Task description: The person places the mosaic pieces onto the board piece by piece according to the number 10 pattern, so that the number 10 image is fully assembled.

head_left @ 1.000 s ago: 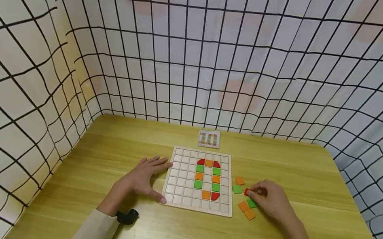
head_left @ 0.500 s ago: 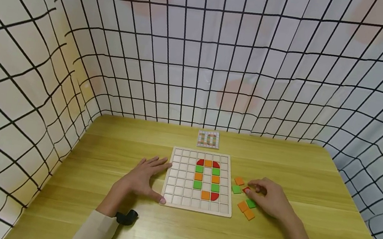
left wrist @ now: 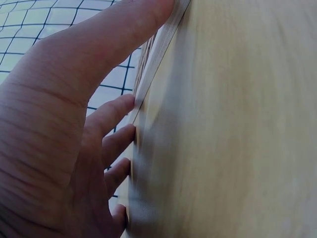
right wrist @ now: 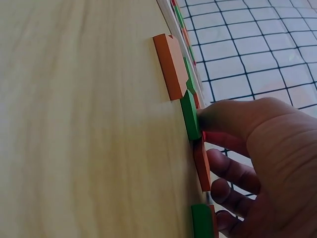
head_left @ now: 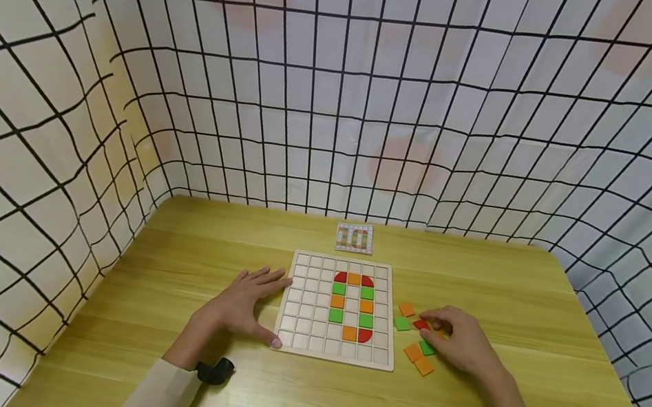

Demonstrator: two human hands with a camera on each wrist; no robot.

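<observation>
My left hand (head_left: 243, 300) is spread at the left edge of a pale grid board (head_left: 307, 340), thumb at its near corner and a fingertip on its side. The left wrist view shows the fingers (left wrist: 116, 141) against that edge. Red, orange and green tiles form a ring on the board's right half. My right hand (head_left: 457, 340) is low over loose tiles at the right. Its thumb and forefinger stand apart on either side of a small red tile (head_left: 421, 325) lying on the table. In the right wrist view, the thumb is behind a green tile (right wrist: 190, 116).
Loose tiles near the right hand include an orange tile (head_left: 407, 309), a green tile (head_left: 402, 323) and a second orange tile (head_left: 424, 365). Behind the board lies a small pattern card (head_left: 354, 238). White cloth with black grid lines (head_left: 336, 128) encloses the wooden table (head_left: 273, 398).
The right thumb and forefinger, pinching the red tile a second ago, have spread apart. The red tile now lies flat and shows more. The left hand keeps its place at the board.
</observation>
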